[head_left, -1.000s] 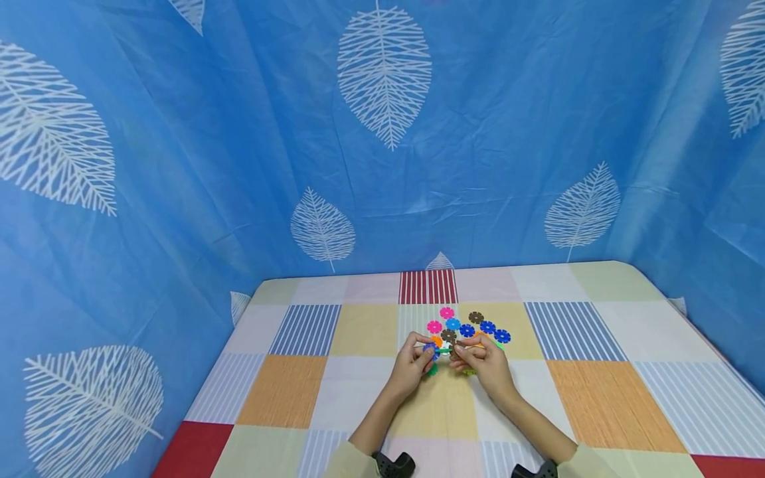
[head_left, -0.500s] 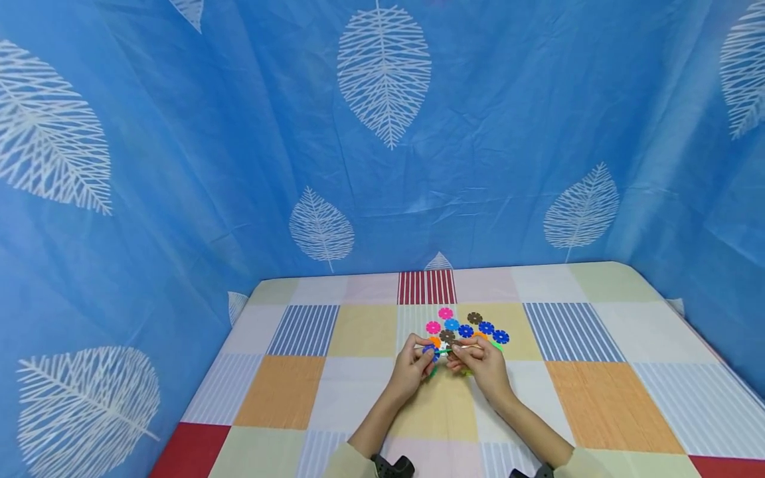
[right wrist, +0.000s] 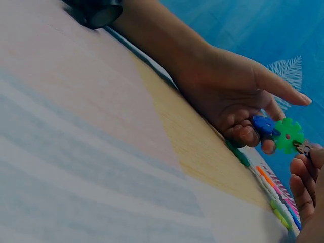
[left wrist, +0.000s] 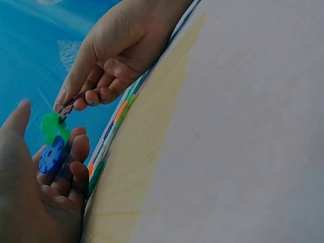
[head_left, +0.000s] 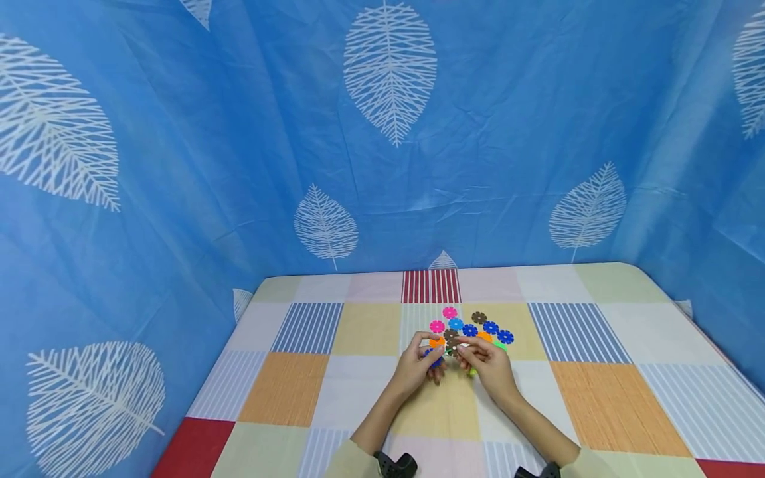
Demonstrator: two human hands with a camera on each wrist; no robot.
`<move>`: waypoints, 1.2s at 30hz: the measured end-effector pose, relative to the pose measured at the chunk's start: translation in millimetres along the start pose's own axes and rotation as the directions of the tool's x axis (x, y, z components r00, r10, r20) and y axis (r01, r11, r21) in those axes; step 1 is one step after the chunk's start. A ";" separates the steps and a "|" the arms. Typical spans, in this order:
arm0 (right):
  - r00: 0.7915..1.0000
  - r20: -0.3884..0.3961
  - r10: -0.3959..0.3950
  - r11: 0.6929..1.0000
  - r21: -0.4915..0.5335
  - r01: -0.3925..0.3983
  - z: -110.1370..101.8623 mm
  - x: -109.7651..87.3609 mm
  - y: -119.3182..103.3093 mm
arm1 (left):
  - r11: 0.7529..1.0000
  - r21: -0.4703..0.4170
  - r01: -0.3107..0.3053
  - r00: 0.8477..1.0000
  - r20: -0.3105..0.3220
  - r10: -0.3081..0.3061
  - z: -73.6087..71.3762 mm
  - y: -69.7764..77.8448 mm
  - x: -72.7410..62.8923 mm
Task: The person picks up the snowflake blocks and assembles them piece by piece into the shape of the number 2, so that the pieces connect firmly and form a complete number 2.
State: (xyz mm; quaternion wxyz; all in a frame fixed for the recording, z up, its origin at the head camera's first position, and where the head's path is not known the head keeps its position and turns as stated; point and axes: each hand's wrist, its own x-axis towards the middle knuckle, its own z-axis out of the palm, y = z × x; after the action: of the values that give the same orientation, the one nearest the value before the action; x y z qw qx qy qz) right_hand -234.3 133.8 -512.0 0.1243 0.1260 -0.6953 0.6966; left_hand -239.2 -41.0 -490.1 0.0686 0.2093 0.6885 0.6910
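Above the worktop (head_left: 627, 398), the left grip (head_left: 411, 366) holds the blue disc (left wrist: 49, 159) and the right grip (head_left: 490, 370) pinches the brown disc (left wrist: 64, 109), the green disc (right wrist: 289, 129) between; probably light, stiff plastic, best pinched by rims.

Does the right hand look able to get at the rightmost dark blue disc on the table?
Probably, once freed: the right hand pinches a brown disc, so it is busy. The dark blue disc lies close by that hand, with nothing seen covering it.
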 end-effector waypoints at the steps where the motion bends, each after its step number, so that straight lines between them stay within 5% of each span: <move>1: 1.000 0.001 0.004 1.000 -0.003 -0.004 0.9 -0.5 -4.5 | 1.000 0.030 -0.003 1.000 0.005 0.003 -0.2 0.5 -0.2; 7: 0.999 0.039 0.017 1.000 -0.016 -0.016 3.3 -2.5 -20.9 | 0.993 0.115 -0.010 1.000 -0.004 0.010 -0.9 1.4 -0.4; 14: 0.999 0.049 -0.022 0.999 -0.029 0.024 2.2 -2.1 -12.9 | 0.999 0.038 -0.036 0.997 0.070 0.033 -4.8 -4.4 2.6; 20: 0.995 0.008 -0.097 0.983 -0.156 0.097 -10.1 3.9 10.2 | 1.000 -0.007 -0.027 0.998 0.053 0.027 -6.2 -4.2 2.3; 23: 0.988 0.059 -0.139 0.949 -0.276 0.150 -23.0 7.4 13.7 | 0.999 -0.043 -0.008 0.999 0.037 0.010 -6.6 -3.4 1.8; 29: 0.951 0.251 -0.178 0.836 -0.472 0.281 -51.8 11.8 18.3 | 0.996 -0.091 -0.005 1.000 -0.006 0.004 -6.4 -3.1 3.4; 36: 0.908 0.388 -0.155 0.814 -0.471 0.341 -61.9 13.7 24.9 | 0.992 -0.129 -0.001 1.000 -0.017 -0.002 -6.5 -3.9 4.4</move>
State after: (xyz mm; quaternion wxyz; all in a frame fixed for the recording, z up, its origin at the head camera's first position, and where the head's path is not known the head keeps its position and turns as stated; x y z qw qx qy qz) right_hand -256.0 195.6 -530.7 0.1263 0.2932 -0.8476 0.4238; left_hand -246.4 -45.2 -492.8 0.0762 0.1982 0.6429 0.7360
